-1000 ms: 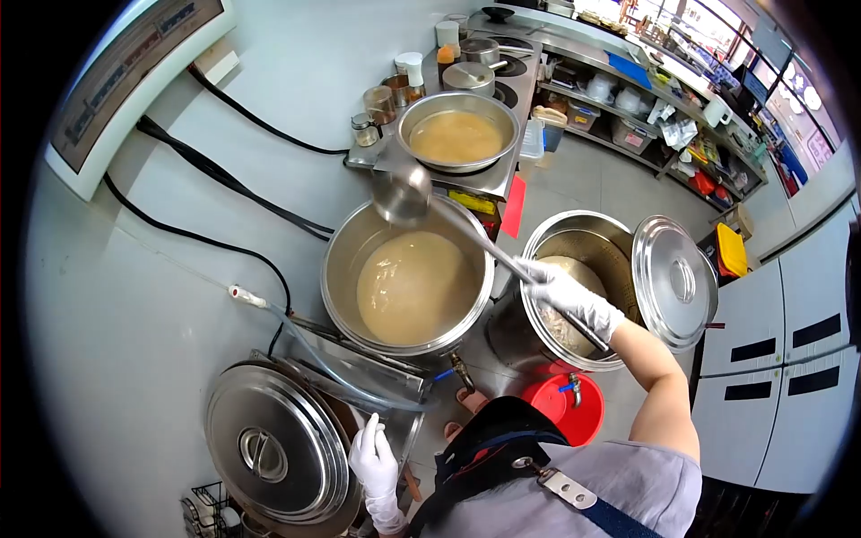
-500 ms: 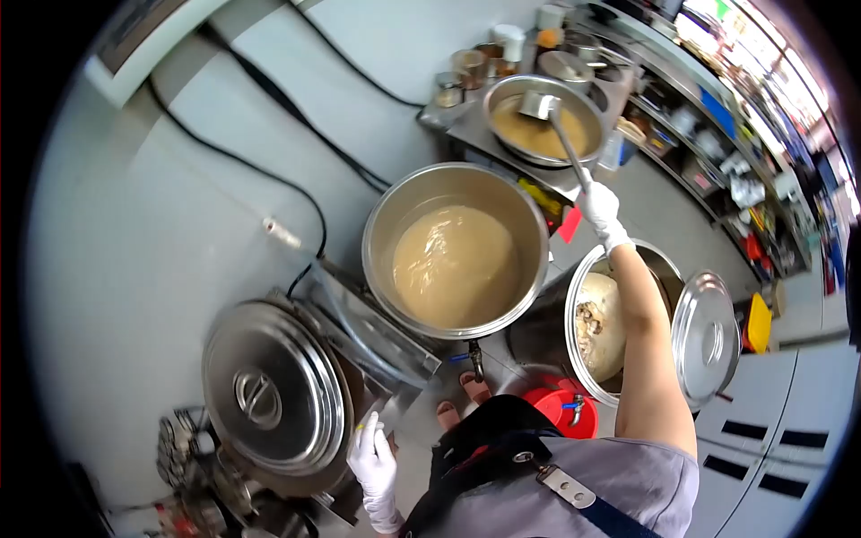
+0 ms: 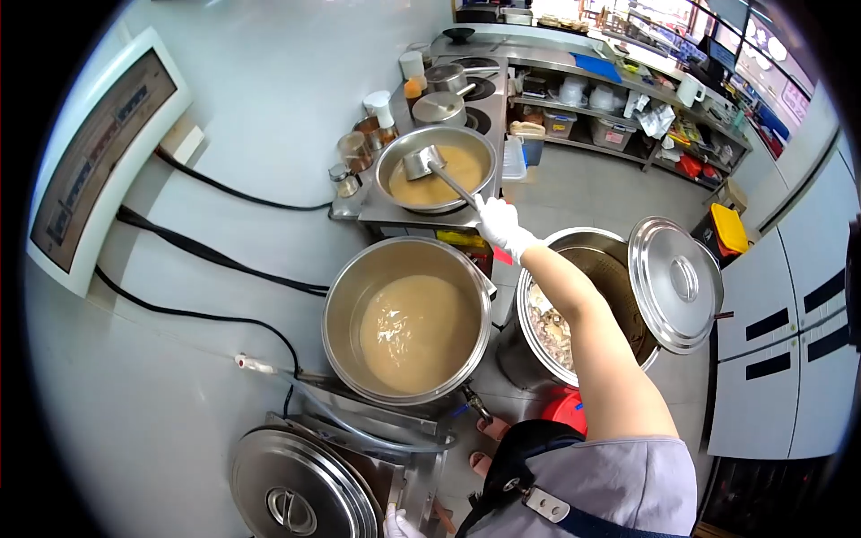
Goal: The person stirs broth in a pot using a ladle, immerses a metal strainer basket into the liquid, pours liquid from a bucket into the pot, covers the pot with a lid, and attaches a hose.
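Note:
My right hand (image 3: 502, 224), in a white glove, grips the long handle of a metal ladle (image 3: 459, 189). The ladle's deep cup is over the wide steel basin (image 3: 489, 164) of tan broth on the stove; I cannot tell whether it touches the broth. Nearer me stands a big steel pot (image 3: 334, 345) with cloudy tan liquid and a tap at its base. My left hand (image 3: 402, 525), also gloved, shows only in part at the bottom edge. Its visible fingers are extended beside the domed lid (image 3: 309, 475) and appear to hold nothing.
Below my right forearm, a tall pot (image 3: 508, 354) holds pale chunks, with a lid (image 3: 679, 278) leaning at its rim. A hose (image 3: 359, 435) crosses the steel stand. Jars and small pans line the stove; shelves and white cabinets (image 3: 762, 359) stand beyond. A red bucket (image 3: 565, 411) is on the floor.
My view has turned, bringing more stove and shelves in. The ladle stays at the basin in my right hand, its cup shifted toward the near left side. My left hand is now mostly out of frame.

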`<state>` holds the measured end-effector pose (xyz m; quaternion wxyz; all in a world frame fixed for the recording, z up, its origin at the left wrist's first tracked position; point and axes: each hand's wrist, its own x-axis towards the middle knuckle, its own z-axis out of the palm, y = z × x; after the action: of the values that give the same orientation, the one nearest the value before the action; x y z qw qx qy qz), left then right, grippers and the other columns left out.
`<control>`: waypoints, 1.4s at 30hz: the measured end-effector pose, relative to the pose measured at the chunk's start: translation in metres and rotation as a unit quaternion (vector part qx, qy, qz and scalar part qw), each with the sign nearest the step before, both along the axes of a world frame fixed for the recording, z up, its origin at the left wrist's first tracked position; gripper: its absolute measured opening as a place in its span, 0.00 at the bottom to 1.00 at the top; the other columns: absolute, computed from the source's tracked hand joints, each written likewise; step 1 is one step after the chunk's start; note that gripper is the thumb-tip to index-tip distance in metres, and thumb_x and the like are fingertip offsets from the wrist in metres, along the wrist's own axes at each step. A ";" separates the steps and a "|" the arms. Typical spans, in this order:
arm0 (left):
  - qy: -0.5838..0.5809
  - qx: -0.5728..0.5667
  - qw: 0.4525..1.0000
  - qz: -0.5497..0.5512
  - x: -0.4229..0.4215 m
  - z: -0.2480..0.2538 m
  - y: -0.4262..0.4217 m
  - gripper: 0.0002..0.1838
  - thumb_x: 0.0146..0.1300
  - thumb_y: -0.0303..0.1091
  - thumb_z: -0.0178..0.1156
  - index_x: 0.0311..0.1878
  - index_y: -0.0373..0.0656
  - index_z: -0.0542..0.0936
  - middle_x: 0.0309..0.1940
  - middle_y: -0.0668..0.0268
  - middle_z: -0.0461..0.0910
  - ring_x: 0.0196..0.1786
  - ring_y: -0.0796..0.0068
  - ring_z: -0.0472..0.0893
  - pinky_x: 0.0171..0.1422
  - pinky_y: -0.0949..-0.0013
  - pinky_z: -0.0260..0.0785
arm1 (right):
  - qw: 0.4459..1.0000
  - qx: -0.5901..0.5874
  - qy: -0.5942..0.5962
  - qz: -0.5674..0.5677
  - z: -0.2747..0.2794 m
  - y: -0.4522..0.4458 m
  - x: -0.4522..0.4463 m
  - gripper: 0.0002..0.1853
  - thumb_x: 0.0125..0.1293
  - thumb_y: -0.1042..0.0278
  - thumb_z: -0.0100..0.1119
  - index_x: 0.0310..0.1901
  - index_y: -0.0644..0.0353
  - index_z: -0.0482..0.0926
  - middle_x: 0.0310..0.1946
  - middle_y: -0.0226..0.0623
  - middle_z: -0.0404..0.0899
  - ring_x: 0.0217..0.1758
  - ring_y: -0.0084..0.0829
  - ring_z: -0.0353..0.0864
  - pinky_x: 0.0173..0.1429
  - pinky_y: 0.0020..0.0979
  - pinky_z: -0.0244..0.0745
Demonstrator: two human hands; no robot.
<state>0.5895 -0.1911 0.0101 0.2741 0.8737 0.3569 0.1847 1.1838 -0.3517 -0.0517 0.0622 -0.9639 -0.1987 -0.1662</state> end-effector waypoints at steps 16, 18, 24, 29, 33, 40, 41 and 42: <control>-0.071 0.069 0.987 -0.130 -0.032 0.046 0.009 0.13 0.66 0.27 0.50 0.49 0.35 0.78 0.36 0.54 0.81 0.39 0.59 0.80 0.44 0.63 0.72 | 0.938 0.165 -0.075 0.296 0.077 0.027 -0.228 0.06 0.54 0.68 0.54 0.27 0.60 0.69 0.22 0.41 0.72 0.26 0.43 0.75 0.30 0.40 0.71; -0.071 0.059 0.989 -0.115 -0.063 0.044 0.014 0.13 0.67 0.28 0.48 0.49 0.36 0.79 0.35 0.54 0.81 0.38 0.58 0.80 0.44 0.62 0.72 | 0.935 0.143 -0.046 0.321 0.079 0.025 -0.270 0.07 0.55 0.68 0.54 0.27 0.60 0.70 0.22 0.42 0.72 0.26 0.43 0.76 0.31 0.40 0.71; -0.119 0.091 0.984 -0.099 -0.168 0.026 0.042 0.14 0.64 0.24 0.48 0.49 0.35 0.78 0.30 0.55 0.78 0.33 0.59 0.78 0.39 0.62 0.70 | 0.896 0.138 -0.022 0.422 0.079 0.032 -0.393 0.08 0.52 0.66 0.55 0.25 0.61 0.72 0.19 0.44 0.73 0.25 0.46 0.76 0.27 0.42 0.72; -0.142 0.097 0.985 0.016 -0.260 0.050 0.056 0.12 0.62 0.22 0.51 0.47 0.35 0.79 0.31 0.54 0.79 0.33 0.57 0.78 0.38 0.63 0.70 | 0.888 0.068 0.023 0.455 0.094 0.055 -0.492 0.04 0.52 0.66 0.56 0.25 0.55 0.75 0.20 0.39 0.73 0.25 0.42 0.76 0.27 0.41 0.71; -0.177 0.139 0.953 0.201 -0.355 0.067 0.067 0.13 0.61 0.22 0.53 0.49 0.37 0.78 0.29 0.60 0.79 0.33 0.67 0.79 0.42 0.69 0.70 | 0.809 0.135 0.025 0.571 0.099 0.089 -0.551 0.07 0.55 0.76 0.58 0.36 0.63 0.76 0.25 0.42 0.73 0.28 0.43 0.75 0.31 0.40 0.70; -0.276 0.144 0.790 0.528 -0.490 0.093 0.067 0.11 0.67 0.29 0.51 0.47 0.37 0.79 0.32 0.68 0.79 0.32 0.83 0.74 0.37 0.78 0.67 | 0.740 0.078 0.082 0.663 0.086 0.140 -0.621 0.05 0.55 0.74 0.60 0.29 0.62 0.73 0.24 0.43 0.73 0.27 0.45 0.74 0.32 0.41 0.69; -0.300 0.127 0.788 0.522 -0.503 0.086 0.071 0.11 0.67 0.29 0.52 0.47 0.36 0.79 0.33 0.68 0.79 0.32 0.84 0.73 0.37 0.78 0.67 | 0.728 0.075 0.122 0.671 0.084 0.146 -0.637 0.04 0.55 0.74 0.59 0.30 0.62 0.74 0.24 0.43 0.74 0.28 0.45 0.75 0.32 0.40 0.71; -0.272 0.092 0.793 0.537 -0.517 0.077 0.073 0.10 0.66 0.31 0.54 0.44 0.37 0.80 0.32 0.69 0.79 0.32 0.84 0.72 0.36 0.79 0.66 | 0.716 0.070 0.164 0.675 0.084 0.152 -0.656 0.04 0.56 0.73 0.59 0.31 0.62 0.75 0.25 0.44 0.75 0.28 0.45 0.76 0.33 0.39 0.72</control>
<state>0.0725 -0.1184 0.0867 0.1345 0.4762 0.6611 0.5640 0.5280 -0.1999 0.0325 0.2563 -0.5790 -0.7711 0.0669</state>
